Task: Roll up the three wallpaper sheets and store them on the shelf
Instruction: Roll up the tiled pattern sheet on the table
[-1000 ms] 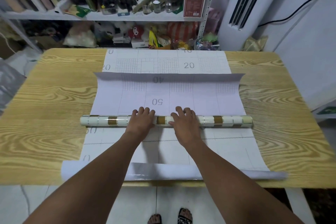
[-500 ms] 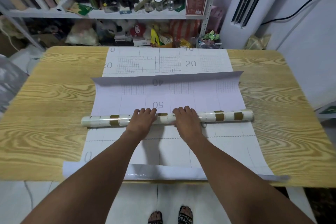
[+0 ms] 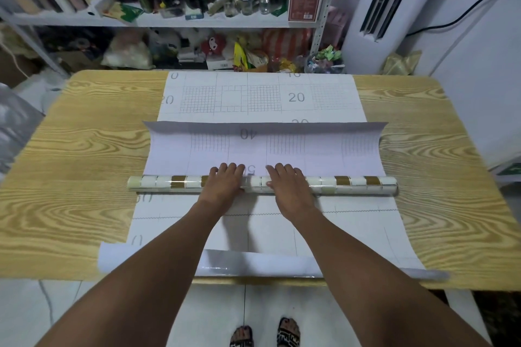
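A half-rolled wallpaper sheet [image 3: 352, 183], tiled white and gold on its outer face, lies across the middle of the wooden table [image 3: 70, 177]. Its unrolled part [image 3: 324, 149] stretches away from me, white with grid marks, far edge curling up. My left hand [image 3: 224, 184] and my right hand [image 3: 287, 186] rest side by side on top of the roll, fingers extended over it. Under it lies a second sheet [image 3: 282, 231], gridded backing up. Its far end [image 3: 253, 96] reaches the table's back edge. A third sheet [image 3: 253, 262] curls at the near edge.
A metal shelf unit [image 3: 169, 21] crammed with bottles, bags and boxes stands behind the table. A red-and-white carton [image 3: 306, 0] sits at the shelf's right end. A white standing air conditioner [image 3: 380, 8] is at the back right. My sandalled feet [image 3: 265, 332] show below the table edge.
Both hands have pushed the roll a little farther from me, taking up more of the sheet. The curled far edge has stayed where it was.
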